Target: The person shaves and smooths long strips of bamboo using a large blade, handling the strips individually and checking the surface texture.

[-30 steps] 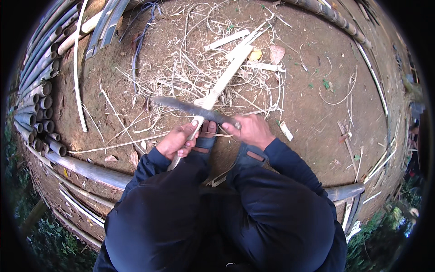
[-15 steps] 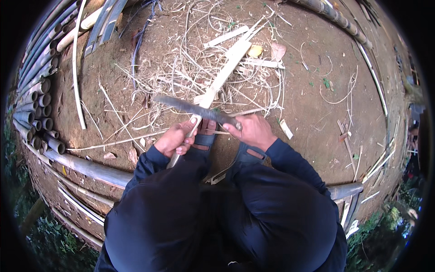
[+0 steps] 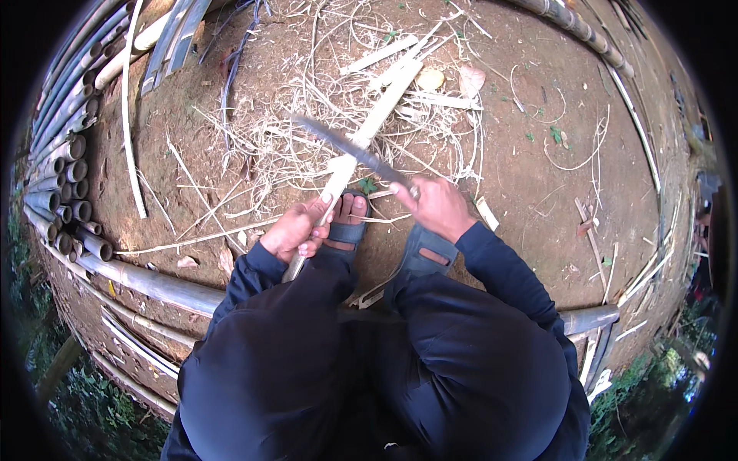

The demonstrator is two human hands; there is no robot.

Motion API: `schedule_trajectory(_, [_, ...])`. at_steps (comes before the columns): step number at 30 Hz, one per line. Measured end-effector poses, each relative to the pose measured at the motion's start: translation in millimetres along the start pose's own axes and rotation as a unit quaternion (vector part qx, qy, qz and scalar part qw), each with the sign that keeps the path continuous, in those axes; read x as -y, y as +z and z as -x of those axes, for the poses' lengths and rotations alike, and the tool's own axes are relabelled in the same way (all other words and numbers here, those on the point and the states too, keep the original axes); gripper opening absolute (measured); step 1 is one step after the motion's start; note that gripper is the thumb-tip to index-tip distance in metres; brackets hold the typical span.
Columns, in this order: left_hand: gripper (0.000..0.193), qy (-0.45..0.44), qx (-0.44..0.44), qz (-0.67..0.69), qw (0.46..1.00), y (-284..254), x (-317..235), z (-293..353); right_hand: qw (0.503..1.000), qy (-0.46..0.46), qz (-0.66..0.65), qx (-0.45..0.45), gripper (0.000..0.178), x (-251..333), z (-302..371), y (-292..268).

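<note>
My left hand (image 3: 298,229) is closed around the near end of a long pale bamboo strip (image 3: 388,104), which slants away from me over the litter of shavings. In my right hand (image 3: 438,209) is the handle of a long dark-bladed knife (image 3: 372,161), mostly covered by my fingers. Its blade lies across the strip beyond my left hand, the tip pointing to the far left. From this angle I cannot tell how deeply the edge meets the bamboo.
Thin curled shavings (image 3: 265,138) are heaped on the brown dirt. Cut bamboo poles (image 3: 77,170) are stacked at the left, and a thick pole (image 3: 157,288) lies crosswise behind my feet. My sandalled feet (image 3: 350,223) stand close below the knife. A yellow leaf (image 3: 430,79) rests beside the strip.
The knife has slid away from me along the strip, my right hand moving slightly forward with it. My left hand keeps its grip in nearly the same place.
</note>
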State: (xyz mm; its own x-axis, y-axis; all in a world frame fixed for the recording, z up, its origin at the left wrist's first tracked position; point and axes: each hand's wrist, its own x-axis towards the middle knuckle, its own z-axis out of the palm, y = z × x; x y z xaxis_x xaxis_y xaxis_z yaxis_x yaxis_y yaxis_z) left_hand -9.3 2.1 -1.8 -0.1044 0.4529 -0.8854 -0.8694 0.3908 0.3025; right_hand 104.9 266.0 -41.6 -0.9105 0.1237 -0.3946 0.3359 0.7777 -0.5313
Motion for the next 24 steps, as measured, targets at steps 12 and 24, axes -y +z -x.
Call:
schedule_trajectory(12, [0.033, -0.026, -0.007, 0.008, 1.0, -3, 11, 6, 0.991, -0.052, 0.116, 0.029, 0.07, -24, -5, -8])
schedule_trajectory(24, [0.035, -0.046, 0.027, 0.057, 0.997, -10, 14, 13, 0.991, 0.111, 0.051, -0.045, 0.074, -58, -37, -37])
